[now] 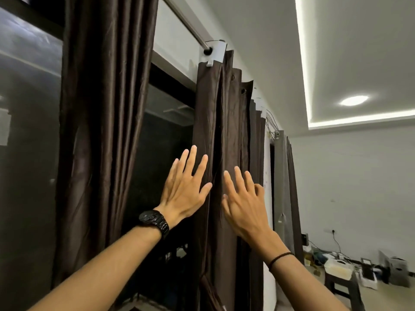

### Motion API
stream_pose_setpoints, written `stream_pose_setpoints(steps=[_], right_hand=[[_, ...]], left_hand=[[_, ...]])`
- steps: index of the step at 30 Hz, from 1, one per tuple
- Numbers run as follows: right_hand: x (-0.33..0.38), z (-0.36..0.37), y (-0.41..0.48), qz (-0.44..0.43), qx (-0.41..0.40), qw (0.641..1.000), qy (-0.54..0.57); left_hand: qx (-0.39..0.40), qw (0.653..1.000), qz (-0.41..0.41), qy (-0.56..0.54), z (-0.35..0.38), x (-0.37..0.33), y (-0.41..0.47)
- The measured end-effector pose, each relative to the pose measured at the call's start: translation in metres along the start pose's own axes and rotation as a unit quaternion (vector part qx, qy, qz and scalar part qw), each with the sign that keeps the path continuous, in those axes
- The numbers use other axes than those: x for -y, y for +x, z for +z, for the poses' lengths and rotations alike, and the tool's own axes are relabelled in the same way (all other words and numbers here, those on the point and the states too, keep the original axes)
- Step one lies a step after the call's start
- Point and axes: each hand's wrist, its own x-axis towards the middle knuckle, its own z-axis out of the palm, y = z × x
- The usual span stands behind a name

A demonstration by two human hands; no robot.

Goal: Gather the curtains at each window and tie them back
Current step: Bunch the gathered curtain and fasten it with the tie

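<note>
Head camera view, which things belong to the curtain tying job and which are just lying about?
Job: bunched brown curtain, left hand and right hand touching it, hanging brown curtain, curtain rod.
Lying about: stool, container on it, boxes on floor, ceiling light.

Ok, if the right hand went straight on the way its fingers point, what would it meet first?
The right hand would meet the folds of the gathered brown curtain directly ahead of its fingertips. It may already be touching the cloth; depth is unclear from this view.
</note>
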Motion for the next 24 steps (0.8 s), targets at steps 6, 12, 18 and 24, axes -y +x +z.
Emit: stream_pose_setpoints(steps=[6, 12, 18, 24], right_hand=[[-0.037, 0.052, 0.043, 0.0, 0.006, 1.0, -0.005], [-0.071, 0.111, 0.101, -0.001, 0.023, 1.0, 0.001], [-0.109, 0.153, 0.16, -0.012, 0.031, 0.999, -0.007], [-0.139, 0.196, 0.219, 0.042, 0.032, 0.997, 0.057]], left_hand=[[-0.013, 0.999, 0.001, 0.048, 0.057, -0.001, 0.073], [0.008, 0.997, -0.048, 0.064, 0.105, -0.004, 0.153], [0.024, 0.988, -0.137, 0.07, 0.142, -0.007, 0.209], [-0.038, 0.987, -0.118, 0.104, 0.161, 0.001, 0.234]])
